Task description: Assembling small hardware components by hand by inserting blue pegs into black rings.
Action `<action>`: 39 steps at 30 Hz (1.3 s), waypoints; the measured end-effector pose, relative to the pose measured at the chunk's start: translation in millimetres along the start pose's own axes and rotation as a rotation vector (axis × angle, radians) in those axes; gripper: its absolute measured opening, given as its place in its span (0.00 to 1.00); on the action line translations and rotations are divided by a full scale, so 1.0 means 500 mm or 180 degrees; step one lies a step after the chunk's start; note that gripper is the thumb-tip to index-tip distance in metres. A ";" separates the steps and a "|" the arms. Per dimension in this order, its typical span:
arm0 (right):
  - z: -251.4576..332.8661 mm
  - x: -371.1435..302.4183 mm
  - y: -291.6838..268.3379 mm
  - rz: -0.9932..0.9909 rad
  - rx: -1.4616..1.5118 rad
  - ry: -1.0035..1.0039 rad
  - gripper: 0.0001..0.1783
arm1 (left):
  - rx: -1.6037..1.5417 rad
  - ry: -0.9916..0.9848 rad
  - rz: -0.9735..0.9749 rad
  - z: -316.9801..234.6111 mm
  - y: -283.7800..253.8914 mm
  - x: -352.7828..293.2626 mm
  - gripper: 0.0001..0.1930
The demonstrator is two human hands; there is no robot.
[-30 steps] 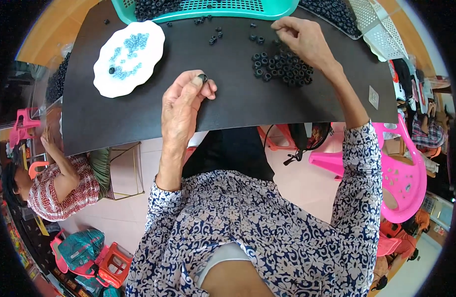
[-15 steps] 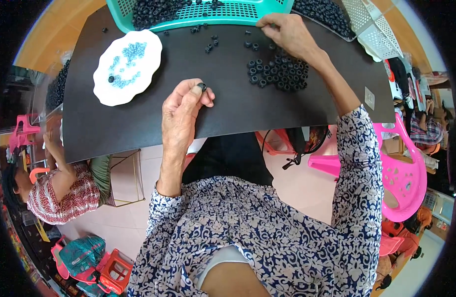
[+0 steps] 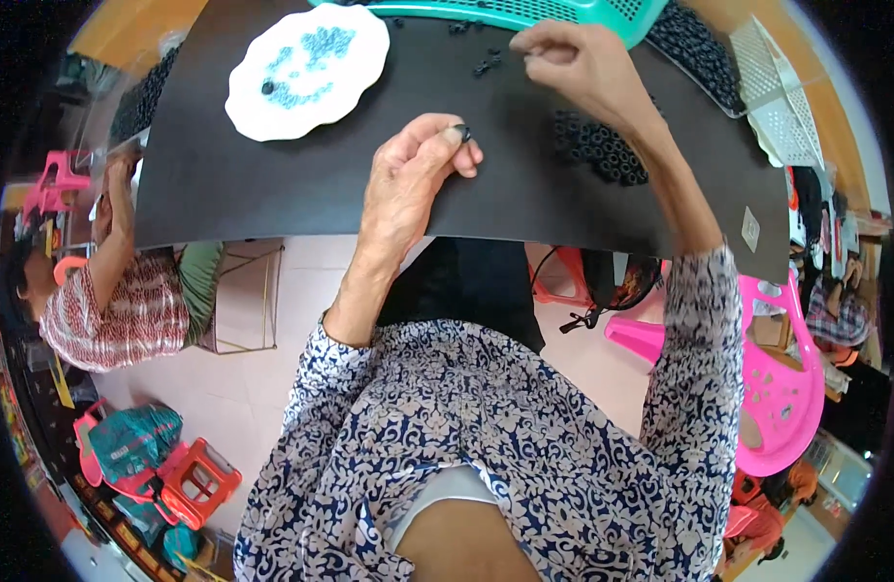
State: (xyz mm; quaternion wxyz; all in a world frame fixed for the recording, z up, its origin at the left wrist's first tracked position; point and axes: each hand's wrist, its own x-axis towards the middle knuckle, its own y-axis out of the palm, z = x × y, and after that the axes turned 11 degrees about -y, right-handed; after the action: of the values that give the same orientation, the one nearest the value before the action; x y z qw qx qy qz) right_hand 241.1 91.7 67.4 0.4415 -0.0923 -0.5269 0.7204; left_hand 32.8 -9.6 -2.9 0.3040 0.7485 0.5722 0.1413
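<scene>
My left hand (image 3: 408,179) is above the dark table (image 3: 282,194), its thumb and index finger pinching a small black ring-shaped part (image 3: 464,133). To its right and farther off, my right hand (image 3: 597,78) is raised with thumb and forefinger curled close together. Whatever lies between those fingertips is too small to make out. Beneath my right wrist lies a heap of black ring-shaped parts (image 3: 602,150), partly covered by the arm. A white scalloped plate (image 3: 248,97) on the left bears tiny clear bluish pieces (image 3: 327,44) and one black part (image 3: 268,87).
A teal basket (image 3: 612,15) stands at the far edge, and a tray of black parts (image 3: 694,48) beside a white perforated basket (image 3: 777,97) at far right. A few loose black parts (image 3: 486,66) are scattered mid-table. Another person (image 3: 117,301) sits at left; a pink chair (image 3: 781,398) is at right.
The view has shifted, so the table's things appear higher and farther right. My right hand has come off the teal basket's edge toward the left hand. The left hand keeps its pinch.
</scene>
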 end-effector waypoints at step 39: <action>0.101 -0.105 0.152 -0.1211 0.3199 0.0416 0.09 | 0.1327 0.0193 -0.0149 -0.013 -0.022 0.023 0.09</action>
State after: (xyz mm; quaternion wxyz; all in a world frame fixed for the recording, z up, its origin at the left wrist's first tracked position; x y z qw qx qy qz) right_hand 201.3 14.8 7.6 0.5857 0.1827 -0.0962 0.7838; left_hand 24.3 5.0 -6.4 0.1283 0.7771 0.6152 0.0352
